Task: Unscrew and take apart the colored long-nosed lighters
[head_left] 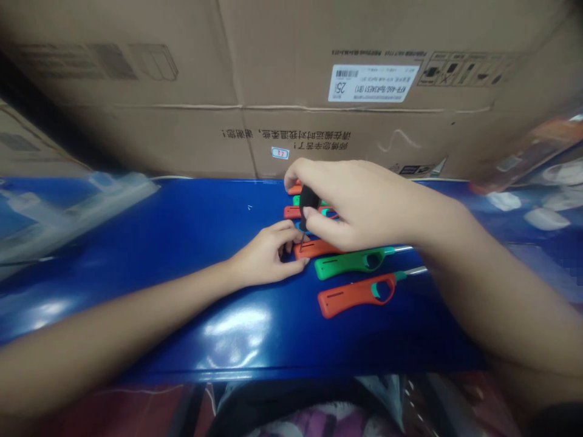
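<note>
My right hand [353, 203] grips the black handle of a screwdriver [308, 203], held upright with its thin shaft pointing down. The tip meets the butt end of an orange gas lighter [321, 247] lying on the blue table. Around that same end my left hand [268, 254] closes, thumb on the near side and fingers on the far side. Nearer to me lie a green lighter [344, 263] and another orange lighter [350, 295], both with metal nozzles to the right. Beyond the held one, a red lighter [291, 212] and several others are partly hidden under my right hand.
A large cardboard box [182, 133] stands along the back of the blue table [191, 218]. Clear plastic packaging [77, 212] lies at the left. On the right are an orange package [528, 155] and white pieces [546, 218], blurred. The table's front edge is close to my body.
</note>
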`<state>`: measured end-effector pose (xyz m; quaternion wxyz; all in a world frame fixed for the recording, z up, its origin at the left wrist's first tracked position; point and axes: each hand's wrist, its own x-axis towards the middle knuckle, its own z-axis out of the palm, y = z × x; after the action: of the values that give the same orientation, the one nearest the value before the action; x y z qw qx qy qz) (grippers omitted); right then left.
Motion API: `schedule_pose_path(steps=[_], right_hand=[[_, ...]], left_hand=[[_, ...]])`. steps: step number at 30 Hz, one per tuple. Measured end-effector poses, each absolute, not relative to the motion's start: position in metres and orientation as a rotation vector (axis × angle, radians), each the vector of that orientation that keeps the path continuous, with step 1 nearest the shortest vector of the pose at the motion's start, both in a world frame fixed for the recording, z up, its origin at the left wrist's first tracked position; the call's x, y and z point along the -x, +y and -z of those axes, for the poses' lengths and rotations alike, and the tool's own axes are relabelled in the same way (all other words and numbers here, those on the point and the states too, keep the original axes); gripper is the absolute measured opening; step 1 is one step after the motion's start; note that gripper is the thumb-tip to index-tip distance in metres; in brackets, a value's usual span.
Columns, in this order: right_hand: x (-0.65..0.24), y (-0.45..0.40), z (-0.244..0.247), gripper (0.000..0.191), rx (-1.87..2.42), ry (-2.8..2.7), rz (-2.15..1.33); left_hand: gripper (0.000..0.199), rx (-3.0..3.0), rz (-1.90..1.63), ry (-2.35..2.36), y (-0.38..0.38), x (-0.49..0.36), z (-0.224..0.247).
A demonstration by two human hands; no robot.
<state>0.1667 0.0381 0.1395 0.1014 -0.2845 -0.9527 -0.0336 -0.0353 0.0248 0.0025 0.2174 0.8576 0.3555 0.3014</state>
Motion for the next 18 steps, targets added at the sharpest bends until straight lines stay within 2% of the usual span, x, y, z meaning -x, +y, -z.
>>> schedule_pose_path(steps=[5,10,18], right_hand=[[-0.1676,0.0376,-0.1414,0.031,0.882,-2.804,0.173],[-0.1674,0.0375,-0.1409,0.039,0.894,-2.815,0.127],[-0.1646,0.0352,-0.139,0.039,0.919,-2.783,0.091]], left_hand=[[0.019,-2.365,-0.819,0.999,0.0249,0.0348,-0.0027],[0.019,-2.368,-0.814,0.997,0.025,0.0356,-0.0019],[0.018,-2.365,-0.822,1.005,0.0257,0.0347,-0.0017]])
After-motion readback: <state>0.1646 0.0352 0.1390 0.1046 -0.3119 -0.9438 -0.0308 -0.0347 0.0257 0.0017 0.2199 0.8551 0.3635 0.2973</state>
